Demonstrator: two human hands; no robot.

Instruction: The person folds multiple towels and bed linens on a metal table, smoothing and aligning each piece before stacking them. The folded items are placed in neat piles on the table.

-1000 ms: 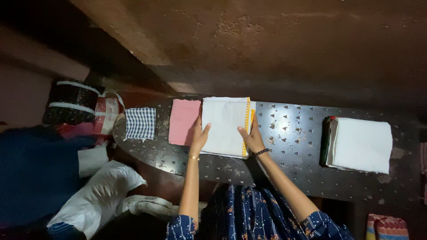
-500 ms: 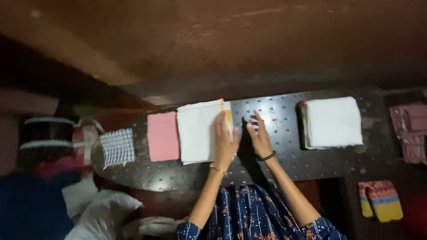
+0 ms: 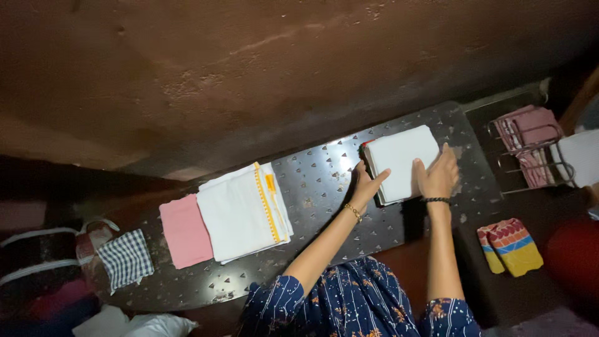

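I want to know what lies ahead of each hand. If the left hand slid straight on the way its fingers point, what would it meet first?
The left hand already rests at the near left edge of the folded white cloth stack, fingers pointing up and right across it. Going on, it would likely ride over that stack; beyond is bare dark table.

Two white cloth stacks (image 3: 402, 163) (image 3: 243, 212), one pink cloth (image 3: 185, 231), perhaps one checked cloth (image 3: 126, 258)

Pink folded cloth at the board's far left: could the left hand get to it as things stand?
Probably yes. The left hand rests on the white stack, and only the flat white yellow-edged cloth lies between it and the pink cloth.
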